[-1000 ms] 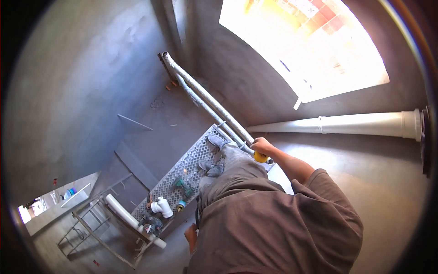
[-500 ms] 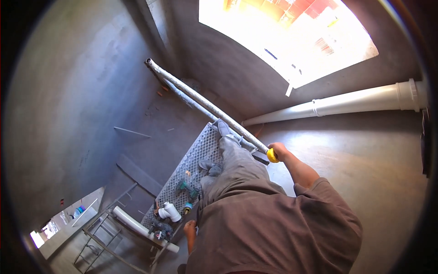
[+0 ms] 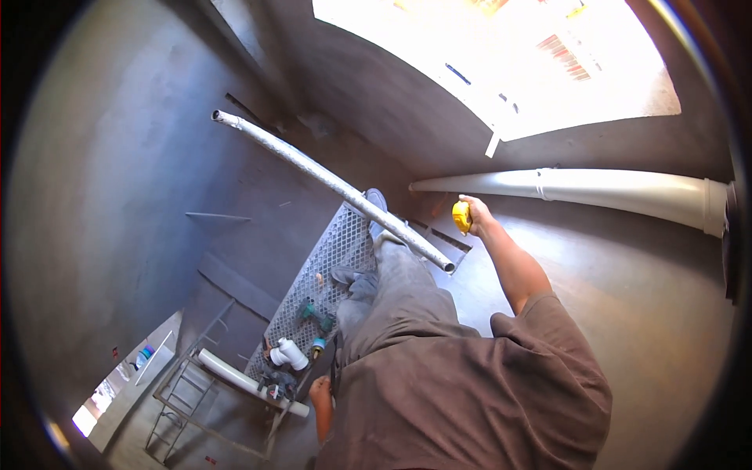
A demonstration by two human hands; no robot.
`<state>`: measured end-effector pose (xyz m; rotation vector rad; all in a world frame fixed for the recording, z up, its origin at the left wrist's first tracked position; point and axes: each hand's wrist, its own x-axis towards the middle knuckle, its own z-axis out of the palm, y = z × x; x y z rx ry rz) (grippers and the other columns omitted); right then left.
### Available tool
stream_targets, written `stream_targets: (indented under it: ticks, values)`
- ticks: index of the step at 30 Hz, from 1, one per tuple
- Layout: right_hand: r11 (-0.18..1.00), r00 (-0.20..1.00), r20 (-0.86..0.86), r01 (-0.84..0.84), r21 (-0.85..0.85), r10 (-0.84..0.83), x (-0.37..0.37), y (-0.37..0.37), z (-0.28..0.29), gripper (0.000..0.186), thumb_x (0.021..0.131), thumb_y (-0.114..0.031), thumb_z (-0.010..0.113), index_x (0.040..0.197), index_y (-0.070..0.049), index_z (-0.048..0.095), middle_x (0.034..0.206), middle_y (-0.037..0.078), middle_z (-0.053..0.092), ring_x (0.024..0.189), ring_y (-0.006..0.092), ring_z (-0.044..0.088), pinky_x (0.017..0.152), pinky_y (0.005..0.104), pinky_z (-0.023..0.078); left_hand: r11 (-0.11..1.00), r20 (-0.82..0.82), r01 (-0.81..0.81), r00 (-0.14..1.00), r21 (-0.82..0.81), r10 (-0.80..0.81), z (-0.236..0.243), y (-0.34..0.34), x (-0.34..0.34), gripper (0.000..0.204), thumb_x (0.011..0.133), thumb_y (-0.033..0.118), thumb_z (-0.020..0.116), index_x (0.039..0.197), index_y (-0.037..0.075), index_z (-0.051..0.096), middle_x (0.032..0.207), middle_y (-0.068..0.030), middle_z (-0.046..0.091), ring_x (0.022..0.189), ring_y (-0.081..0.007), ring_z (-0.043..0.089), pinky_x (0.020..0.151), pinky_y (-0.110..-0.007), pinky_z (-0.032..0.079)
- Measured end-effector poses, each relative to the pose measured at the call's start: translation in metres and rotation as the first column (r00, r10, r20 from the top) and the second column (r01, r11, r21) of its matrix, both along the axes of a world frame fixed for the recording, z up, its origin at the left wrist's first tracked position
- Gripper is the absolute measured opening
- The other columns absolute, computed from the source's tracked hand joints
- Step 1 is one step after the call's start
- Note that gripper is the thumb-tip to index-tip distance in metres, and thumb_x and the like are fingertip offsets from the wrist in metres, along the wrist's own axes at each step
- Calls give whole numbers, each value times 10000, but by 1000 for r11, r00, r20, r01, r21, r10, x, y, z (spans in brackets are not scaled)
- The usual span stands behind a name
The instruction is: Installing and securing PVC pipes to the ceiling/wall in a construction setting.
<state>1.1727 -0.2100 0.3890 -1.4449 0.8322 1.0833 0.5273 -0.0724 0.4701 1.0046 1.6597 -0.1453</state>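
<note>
Yellow tape measure [image 3: 462, 217] up high, near big white pipe [image 3: 595, 192] on wall. Right hand [image 3: 475, 216] wraps it, fingers pressed around it. Left hand [image 3: 319, 388] hangs low by mesh platform [image 3: 329, 258]; fingers curled, cannot tell if holding anything. Long grey pipe [image 3: 329, 184] slants across platform.

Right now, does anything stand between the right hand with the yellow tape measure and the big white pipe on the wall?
Nothing visible does. The right hand holds the yellow tape measure just below the narrow end of the large white pipe, with only bare grey wall between them. The long grey pipe lies off to its left.
</note>
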Motion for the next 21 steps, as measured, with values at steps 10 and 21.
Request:
stream_targets:
  ticks: [10, 21]
  values:
    - [705, 650, 288, -690, -164, 703, -88, 128, 29, 293, 897, -323, 612, 907, -31, 595, 720, 46, 564, 606, 161, 562, 559, 318, 457, 950, 245, -294, 933, 103, 262, 28, 59, 103, 458, 840, 187, 707, 1206, -36, 547, 1153, -146, 630, 1057, -193, 601, 920, -307, 468]
    - [-346, -395, 461, -919, -191, 794, -396, 253, 80, 348, 912, -334, 599, 1033, -9, 609, 938, 169, 659, 902, 248, 637, 795, 369, 481, 737, 568, -675, 618, 28, 544, 11, 19, 122, 505, 818, 227, 735, 1195, -28, 517, 1065, -139, 624, 955, -210, 634, 819, -320, 509]
